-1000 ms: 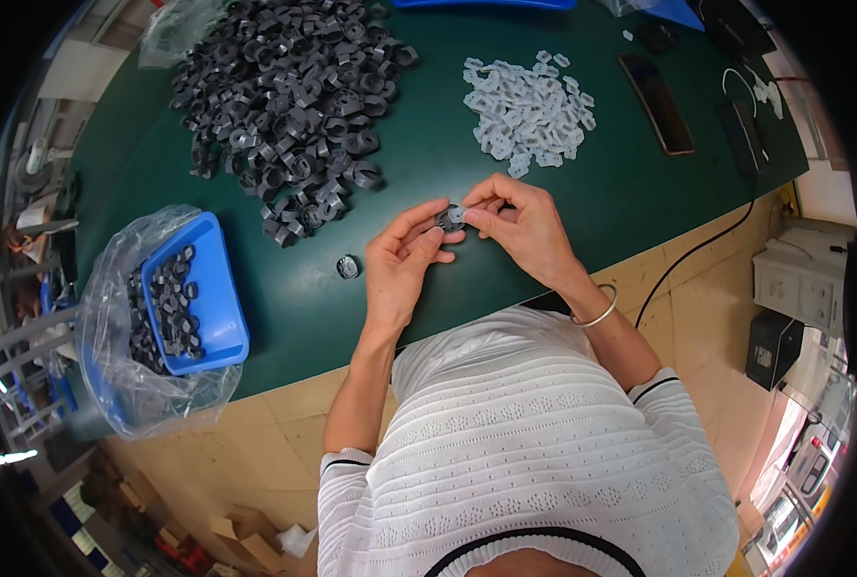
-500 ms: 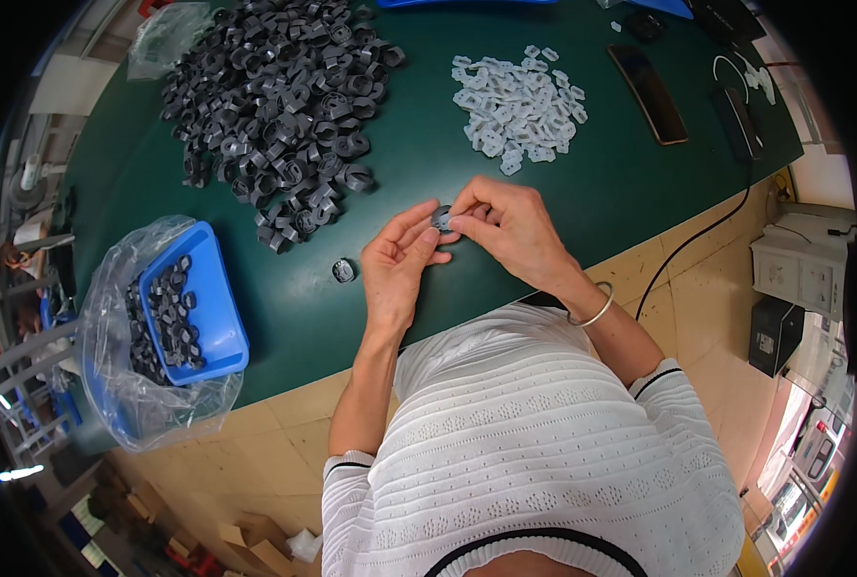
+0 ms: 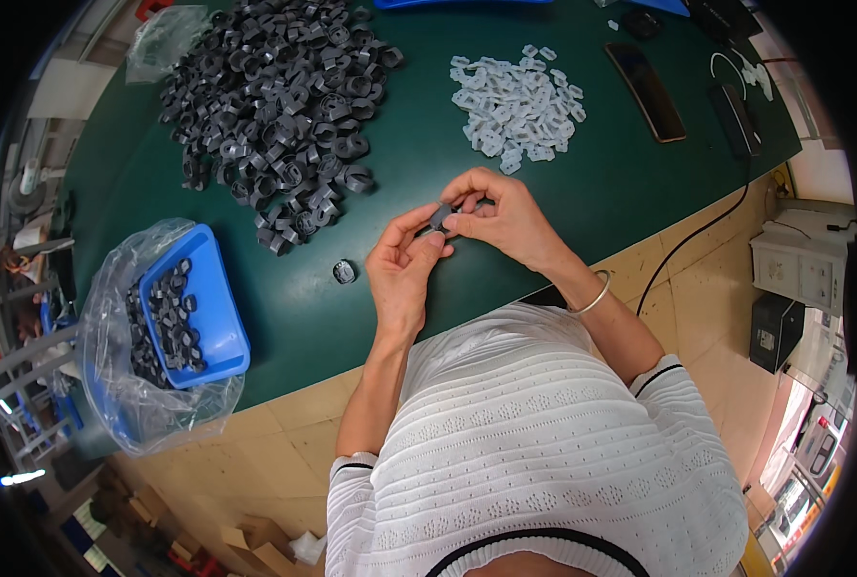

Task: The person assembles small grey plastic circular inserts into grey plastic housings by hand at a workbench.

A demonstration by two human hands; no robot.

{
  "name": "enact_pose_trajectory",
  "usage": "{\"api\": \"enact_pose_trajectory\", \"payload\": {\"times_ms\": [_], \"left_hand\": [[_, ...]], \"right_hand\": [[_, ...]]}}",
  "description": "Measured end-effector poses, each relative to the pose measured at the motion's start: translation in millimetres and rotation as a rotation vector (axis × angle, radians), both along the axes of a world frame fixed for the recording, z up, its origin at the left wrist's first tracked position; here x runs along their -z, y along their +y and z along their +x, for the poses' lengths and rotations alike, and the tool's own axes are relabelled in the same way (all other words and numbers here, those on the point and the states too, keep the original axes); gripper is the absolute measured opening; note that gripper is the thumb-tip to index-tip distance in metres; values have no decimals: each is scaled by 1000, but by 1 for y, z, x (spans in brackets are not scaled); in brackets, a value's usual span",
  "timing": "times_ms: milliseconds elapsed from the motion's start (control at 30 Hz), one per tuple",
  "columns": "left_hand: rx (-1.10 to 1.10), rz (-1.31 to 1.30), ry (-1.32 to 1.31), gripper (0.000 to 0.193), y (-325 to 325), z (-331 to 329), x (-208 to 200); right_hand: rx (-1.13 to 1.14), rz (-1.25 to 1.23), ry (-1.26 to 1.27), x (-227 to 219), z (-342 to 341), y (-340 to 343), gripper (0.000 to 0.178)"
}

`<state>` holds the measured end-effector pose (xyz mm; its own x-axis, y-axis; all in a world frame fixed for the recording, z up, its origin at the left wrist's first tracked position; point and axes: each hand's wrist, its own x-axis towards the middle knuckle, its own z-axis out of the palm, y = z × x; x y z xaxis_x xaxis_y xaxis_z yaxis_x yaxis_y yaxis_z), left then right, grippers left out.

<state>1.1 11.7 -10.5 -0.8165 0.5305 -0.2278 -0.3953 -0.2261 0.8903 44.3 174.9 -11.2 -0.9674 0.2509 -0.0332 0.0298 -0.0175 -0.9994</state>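
Note:
Near the table's front edge, my left hand point(image 3: 404, 264) and my right hand point(image 3: 501, 216) meet around one small dark grey plastic part point(image 3: 441, 216). The fingertips of both hands pinch it, and they hide much of its shape. Just left of my left hand, a single dark ring-shaped part point(image 3: 344, 272) with a lighter inside lies on the table. Beyond my hands to the left spreads a large heap of dark grey plastic parts point(image 3: 275, 106). A smaller pile of whitish translucent plastic pieces point(image 3: 517, 106) lies beyond my right hand.
On the left, a blue tray point(image 3: 225, 327) holds several dark parts beside a clear plastic bag point(image 3: 111, 385). A phone point(image 3: 646, 91) and a black power strip point(image 3: 733, 120) with a cable lie at the right of the green table point(image 3: 419, 125). Another clear bag point(image 3: 166, 43) sits far left.
The grey part has been turned between my fingers and now shows a darker side. My left hand has shifted slightly right, and my right fingers have curled round the part.

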Motion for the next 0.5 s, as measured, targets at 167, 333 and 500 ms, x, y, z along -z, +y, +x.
{"api": "enact_pose_trajectory", "payload": {"times_ms": [167,333,500], "left_hand": [[-20,10,43,29,1,4,3],[-22,-17,107,26,0,7,5],[-23,-47,136,25,0,6,7]], "right_hand": [[-15,-63,-65,3,2,-7,15],[5,25,-33,1,4,-8,13],[-37,83,14,1,2,-4,12]]}}
